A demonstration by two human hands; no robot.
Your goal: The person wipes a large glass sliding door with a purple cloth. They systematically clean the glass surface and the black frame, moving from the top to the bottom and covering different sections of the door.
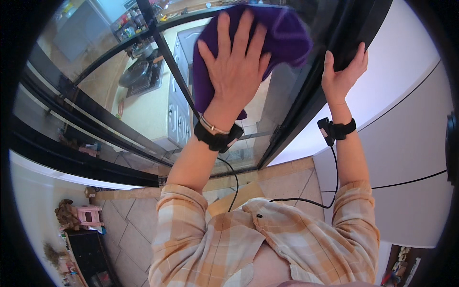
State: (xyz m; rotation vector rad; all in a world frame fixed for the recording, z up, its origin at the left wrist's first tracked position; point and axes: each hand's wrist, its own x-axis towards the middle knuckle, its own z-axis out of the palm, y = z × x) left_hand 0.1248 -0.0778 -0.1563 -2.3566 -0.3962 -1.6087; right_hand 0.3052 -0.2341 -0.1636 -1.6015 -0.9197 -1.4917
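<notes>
A purple cloth (290, 39) lies spread against the glass pane (276, 86) of a black-framed door. My left hand (235, 68) presses flat on it with the fingers spread, holding it to the glass near the top of the view. Part of the cloth hangs below the palm, and a loose fold reaches out to the right. My right hand (344, 77) grips the black door frame (308, 89), thumb on one side and fingers on the other. Each wrist wears a black strap with a small device and a cable.
Behind the glass is a kitchen with a wok (133, 74) on a cooktop (152, 77) and white cabinets (179, 118). Pale panels (405, 143) stand on the right. A pink stool (89, 215) and a dark cabinet (86, 251) stand at the lower left on the tiled floor (132, 229).
</notes>
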